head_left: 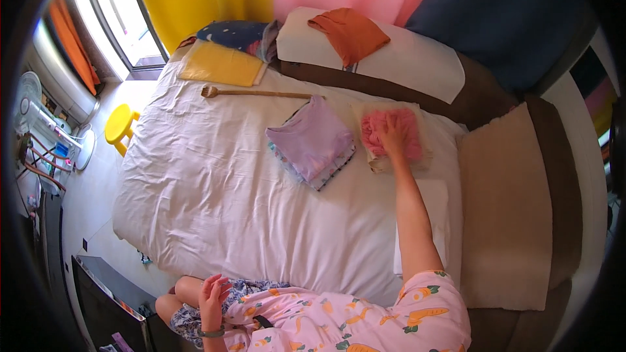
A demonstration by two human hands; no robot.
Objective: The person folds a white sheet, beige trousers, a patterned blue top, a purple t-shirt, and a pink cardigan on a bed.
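My right hand [390, 134] reaches across the bed and rests on a folded bright pink garment [409, 132], its fingers spread over the cloth. Beneath the pink piece lie folded cream-coloured clothes [424, 161]. To the left of that pile is a stack of folded clothes topped by a lilac shirt [310, 137]; patterned edges stick out under it. My left hand [212, 294] is raised above my lap, fingers bent loosely and apart, with nothing in it.
Behind the stacks lies a wooden stick [261, 93], perhaps a back scratcher. Yellow cloth [222, 64] and dark blue fabric [235, 34] sit at the far left corner. An orange garment [352, 34] drapes over the white-covered backrest [417, 58]. A beige cushion [505, 215] stands right; a yellow stool [119, 124] left.
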